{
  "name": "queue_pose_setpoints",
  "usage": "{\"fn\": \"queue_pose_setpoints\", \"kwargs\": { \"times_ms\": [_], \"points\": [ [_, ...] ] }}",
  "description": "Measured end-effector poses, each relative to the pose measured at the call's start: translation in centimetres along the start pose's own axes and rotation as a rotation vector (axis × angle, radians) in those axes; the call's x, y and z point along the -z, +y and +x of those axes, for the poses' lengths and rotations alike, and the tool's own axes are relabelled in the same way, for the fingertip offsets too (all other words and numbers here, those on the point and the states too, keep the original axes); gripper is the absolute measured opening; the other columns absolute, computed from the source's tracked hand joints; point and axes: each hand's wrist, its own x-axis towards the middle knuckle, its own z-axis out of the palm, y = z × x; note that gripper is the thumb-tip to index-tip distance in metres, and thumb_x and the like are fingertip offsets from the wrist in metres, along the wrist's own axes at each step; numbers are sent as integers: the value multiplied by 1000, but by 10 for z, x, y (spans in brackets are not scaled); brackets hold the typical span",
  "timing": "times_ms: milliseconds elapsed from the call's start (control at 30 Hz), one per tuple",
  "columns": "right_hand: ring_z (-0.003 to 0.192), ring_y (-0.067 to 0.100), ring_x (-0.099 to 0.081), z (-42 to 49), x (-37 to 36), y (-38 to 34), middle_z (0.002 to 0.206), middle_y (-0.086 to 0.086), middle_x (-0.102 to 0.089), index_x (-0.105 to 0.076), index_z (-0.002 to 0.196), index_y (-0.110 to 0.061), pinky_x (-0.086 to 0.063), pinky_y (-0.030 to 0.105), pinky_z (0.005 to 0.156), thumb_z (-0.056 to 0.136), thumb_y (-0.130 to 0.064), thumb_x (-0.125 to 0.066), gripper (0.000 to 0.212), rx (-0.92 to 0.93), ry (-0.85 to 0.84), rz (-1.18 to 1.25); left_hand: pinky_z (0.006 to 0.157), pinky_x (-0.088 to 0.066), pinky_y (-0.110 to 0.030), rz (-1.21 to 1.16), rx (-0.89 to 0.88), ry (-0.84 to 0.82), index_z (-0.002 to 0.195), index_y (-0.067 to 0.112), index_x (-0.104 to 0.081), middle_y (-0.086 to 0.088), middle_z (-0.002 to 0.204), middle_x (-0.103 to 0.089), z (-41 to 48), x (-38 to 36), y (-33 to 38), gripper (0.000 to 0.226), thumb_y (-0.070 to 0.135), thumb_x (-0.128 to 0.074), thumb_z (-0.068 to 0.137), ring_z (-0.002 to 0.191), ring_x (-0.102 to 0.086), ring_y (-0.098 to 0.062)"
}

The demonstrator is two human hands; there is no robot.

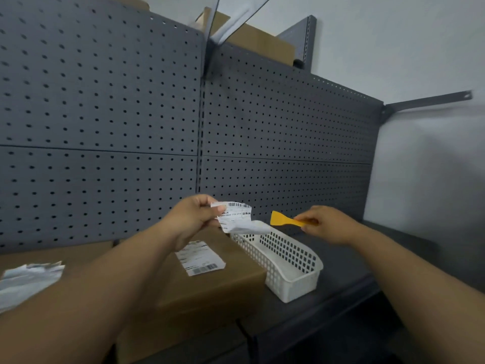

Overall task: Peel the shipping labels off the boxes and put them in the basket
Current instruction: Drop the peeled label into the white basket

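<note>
My left hand (194,215) pinches a peeled, crumpled white shipping label (237,218) in the air, just above the far end of the white slotted basket (291,266). My right hand (325,224) holds a yellow plastic scraper (284,219) by its handle, blade pointing left, over the basket's far right side. Below my left forearm lies a brown cardboard box (210,290) with another white label (200,258) stuck on its top. A second box (52,256) at the left carries a torn, partly lifted label (29,279).
The boxes and basket sit on a dark grey shelf (341,279) backed by grey pegboard (262,143). More cardboard boxes (262,40) stand on top of the shelving. A white wall (425,166) and a metal bracket (427,101) are at the right.
</note>
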Motion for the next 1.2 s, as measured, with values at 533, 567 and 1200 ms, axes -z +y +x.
{"fn": "queue_pose_setpoints", "kwargs": {
  "times_ms": [533,567,1200],
  "points": [
    [88,14,-50,32,3,98,85,-12,-46,-61,121,-26,-39,27,80,92,-21,-54,31,39,29,50,69,-47,-19,266,31,104,86,18,-62,0,91,-66,77,-102,-40,9,11,-66,84,87,-62,-18],
    [88,13,-50,33,2,101,84,-13,-45,-60,122,-26,-37,25,79,92,-21,-54,31,34,34,58,73,-48,-22,288,38,112,91,16,-62,-1,95,-66,80,-104,-43,10,12,-67,83,91,-63,-20],
    [86,11,-49,45,-11,119,82,-15,-44,-60,123,-25,-35,24,80,92,-19,-55,32,32,23,83,54,-41,-19,616,209,-92,73,23,-58,5,77,-66,116,-110,-78,16,31,-68,83,67,-59,-3]
  ]
}}
